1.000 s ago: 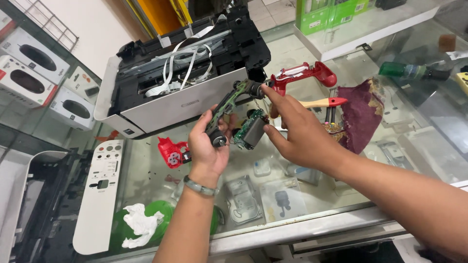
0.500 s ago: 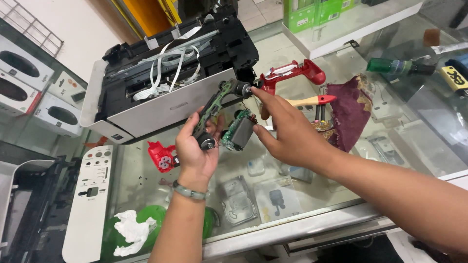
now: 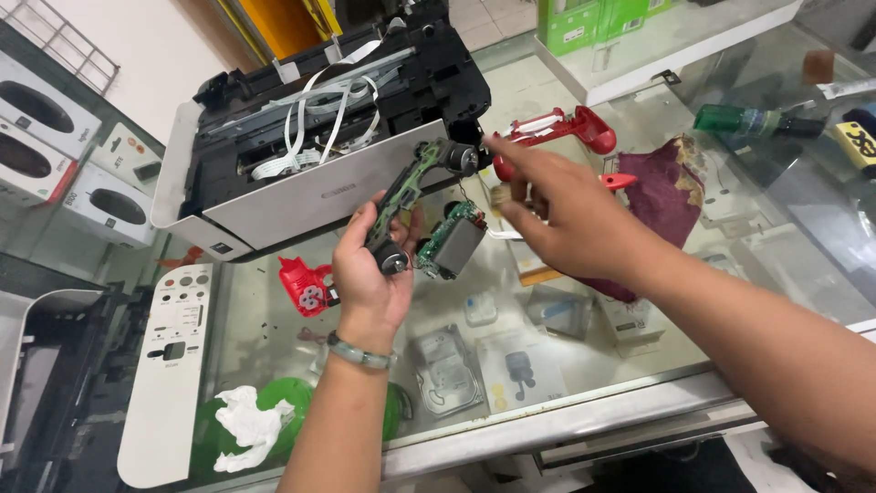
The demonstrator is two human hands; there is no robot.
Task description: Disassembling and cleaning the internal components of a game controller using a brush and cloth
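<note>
While the left hand (image 3: pixel 370 274) grips a green controller circuit board (image 3: pixel 411 196) above the glass counter (image 3: pixel 566 411), the right hand (image 3: pixel 557 219) has come off it.

A second ago the right hand's fingers pinched the board's upper end; now that hand hovers just beside it, fingers loose and holding nothing. One battery pack (image 3: pixel 453 245) dangles by wires below the board. Two red shell pieces lie on the counter: one (image 3: pixel 306 288) left of the wrist, one (image 3: pixel 566 128) behind. One opened printer (image 3: pixel 310 137) sits beyond.
</note>
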